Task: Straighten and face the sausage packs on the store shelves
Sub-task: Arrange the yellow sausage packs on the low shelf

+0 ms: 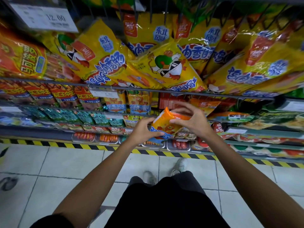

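Two hands hold one orange sausage pack [166, 124] in front of the lower shelves, tilted, its blue-banded end toward the left. Left hand [144, 130] pinches the blue end with curled fingers; right hand [193, 120] grips the pack's upper right edge, fingers arched over it. Yellow chicken sausage packs [172, 66] lean crookedly on the wire shelf [181, 92] above.
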`<state>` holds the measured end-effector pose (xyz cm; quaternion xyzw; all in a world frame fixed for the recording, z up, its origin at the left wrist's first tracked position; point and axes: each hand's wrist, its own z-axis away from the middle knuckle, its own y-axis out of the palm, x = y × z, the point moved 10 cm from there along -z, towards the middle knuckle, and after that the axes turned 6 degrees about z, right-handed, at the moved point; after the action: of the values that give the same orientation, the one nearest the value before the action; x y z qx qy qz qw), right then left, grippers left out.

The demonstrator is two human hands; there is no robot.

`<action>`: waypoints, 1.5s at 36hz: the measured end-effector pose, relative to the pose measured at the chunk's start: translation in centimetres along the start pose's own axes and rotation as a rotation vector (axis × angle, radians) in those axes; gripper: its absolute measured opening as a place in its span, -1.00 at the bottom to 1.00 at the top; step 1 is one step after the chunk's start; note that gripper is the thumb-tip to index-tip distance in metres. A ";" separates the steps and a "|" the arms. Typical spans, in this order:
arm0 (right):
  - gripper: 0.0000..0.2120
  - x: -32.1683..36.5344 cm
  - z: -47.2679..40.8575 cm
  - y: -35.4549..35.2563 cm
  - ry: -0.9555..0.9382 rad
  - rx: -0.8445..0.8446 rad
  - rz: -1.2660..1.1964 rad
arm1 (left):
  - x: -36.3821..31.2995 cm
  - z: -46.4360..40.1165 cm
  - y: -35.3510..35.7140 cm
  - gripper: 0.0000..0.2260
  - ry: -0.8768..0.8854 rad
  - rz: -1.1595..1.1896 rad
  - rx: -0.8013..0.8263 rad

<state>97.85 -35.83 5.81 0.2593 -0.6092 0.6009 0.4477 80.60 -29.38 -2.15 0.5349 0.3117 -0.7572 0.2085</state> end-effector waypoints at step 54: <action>-0.53 -9.8 -5.5 2.7 0.263 -0.220 0.052 | 3.5 -5.6 0.1 -0.51 -0.209 0.038 -0.219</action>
<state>101.41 -32.34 -4.57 0.1121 -0.6140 0.5708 0.5335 83.29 -25.52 -6.79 0.4330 0.3587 -0.7661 0.3114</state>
